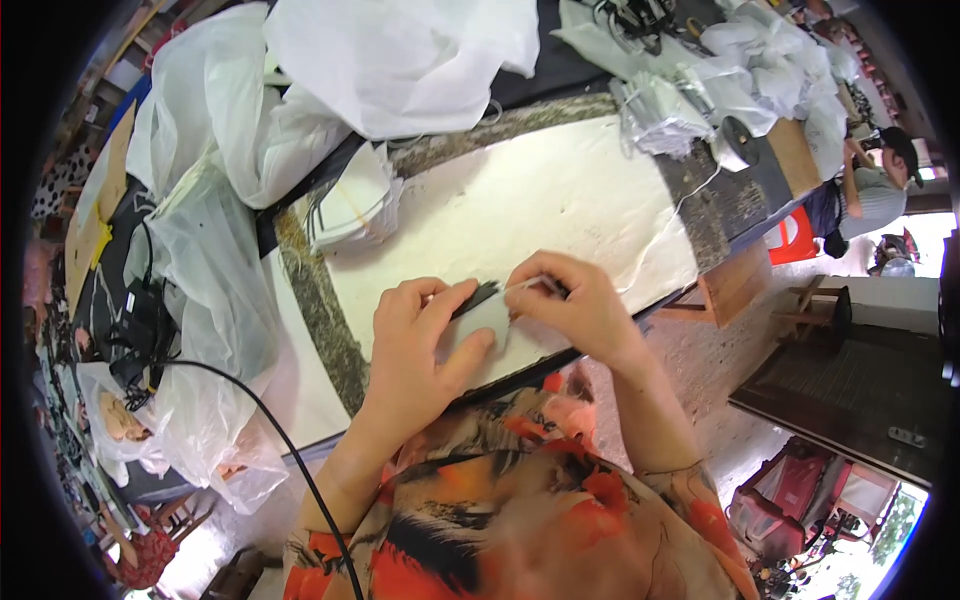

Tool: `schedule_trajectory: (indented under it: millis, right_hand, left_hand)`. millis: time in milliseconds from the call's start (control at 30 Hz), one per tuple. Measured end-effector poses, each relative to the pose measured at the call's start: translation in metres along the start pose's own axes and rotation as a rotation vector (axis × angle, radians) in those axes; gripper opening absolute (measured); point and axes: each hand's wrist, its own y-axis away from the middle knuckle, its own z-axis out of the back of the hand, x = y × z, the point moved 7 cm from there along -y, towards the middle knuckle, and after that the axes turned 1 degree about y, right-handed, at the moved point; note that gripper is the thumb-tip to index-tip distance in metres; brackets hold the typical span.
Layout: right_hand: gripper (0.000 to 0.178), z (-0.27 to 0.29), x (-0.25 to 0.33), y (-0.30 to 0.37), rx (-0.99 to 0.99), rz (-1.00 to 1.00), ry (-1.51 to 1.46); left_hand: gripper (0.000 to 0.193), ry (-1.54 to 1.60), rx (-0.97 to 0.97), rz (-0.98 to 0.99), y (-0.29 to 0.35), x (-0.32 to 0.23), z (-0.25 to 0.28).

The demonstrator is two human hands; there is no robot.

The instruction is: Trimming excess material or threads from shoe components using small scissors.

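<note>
At the near edge of the white work board, my left hand holds down a pale grey flat piece, its thumb and fingers curled over it. A dark fringed strip lies along the piece's far edge, under the left fingertips. My right hand pinches a thin white cord close to the piece's right end. A small dark object shows between its fingers, too hidden to name. The white cord trails from beside that hand across the board toward a spool at the far right.
A stack of white cut pieces stands at the board's left. Large translucent plastic bags crowd the left and back. Clear-wrapped packets lie at the back right. A black cable crosses my left forearm. Another person is at far right.
</note>
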Motion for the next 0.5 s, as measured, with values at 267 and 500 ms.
schedule_trajectory:
  millis: [267, 500]
  right_hand:
    - [0.01, 0.001, 0.005, 0.013, -0.206, 0.214, 0.205]
    - [0.02, -0.009, 0.022, 0.023, -0.321, 0.581, 0.319]
  left_hand:
    - [0.027, -0.115, -0.018, -0.105, -0.011, 0.003, -0.013]
    - [0.03, 0.008, 0.049, -0.062, -0.019, 0.006, -0.011]
